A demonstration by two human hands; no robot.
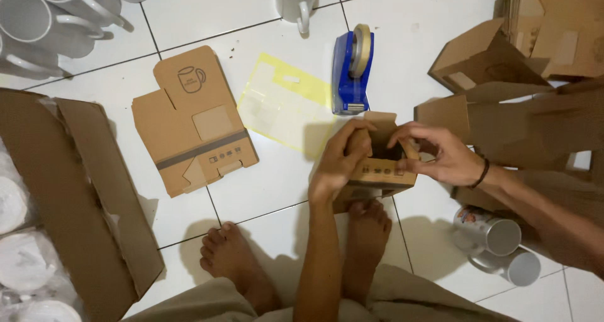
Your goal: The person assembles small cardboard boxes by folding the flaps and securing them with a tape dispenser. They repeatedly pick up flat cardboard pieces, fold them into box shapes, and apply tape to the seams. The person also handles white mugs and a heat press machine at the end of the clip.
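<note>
Head view, looking down at a seated person on a white tiled floor. Both hands are on a small cardboard box, which stands on the floor just beyond the person's bare toes. The left hand cups the box's near-left side, fingers curled over its top edge. The right hand pinches the right rim between thumb and fingertips, with one flap standing up at the back. The box top is open; its inside is dark and its contents cannot be told.

Step in hand, as judged: squaring up and forming the carton. The next move would seem to call for a firm hold on the left wall while the right-hand flaps are pressed inward in order.

A blue tape dispenser lies just behind the box. A flat unfolded carton lies well to the left, a yellow plastic sheet between them. Two white mugs lie on their sides near the right forearm.
</note>
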